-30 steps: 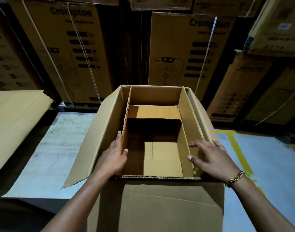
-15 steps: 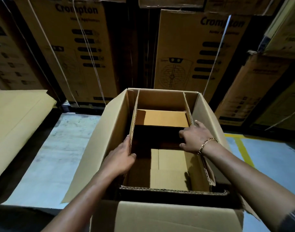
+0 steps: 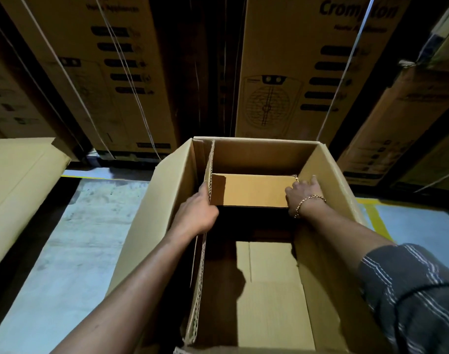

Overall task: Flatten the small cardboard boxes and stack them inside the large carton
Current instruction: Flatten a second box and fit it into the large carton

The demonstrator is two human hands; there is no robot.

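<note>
Fingers (image 3: pixel 314 181) of the right hand (image 3: pixel 303 194) lay spread on the large carton (image 3: pixel 330 208) wall at 2 o'clock, left hand (image 3: pixel 196 213) clamped the flattened box (image 3: pixel 201 272) edge at 10 o'clock; I judged pressing both panels flush outward best.

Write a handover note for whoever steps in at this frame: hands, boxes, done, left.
Left hand: gripping the upright cardboard panel along the large carton's left wall.
Right hand: reaching deep, fingers at the carton's far right corner beside the horizontal cardboard piece; grip unclear.
Done: cardboard lies flat on the carton floor.
Left: seat these pieces flat, then continue with any remaining boxes.
</note>
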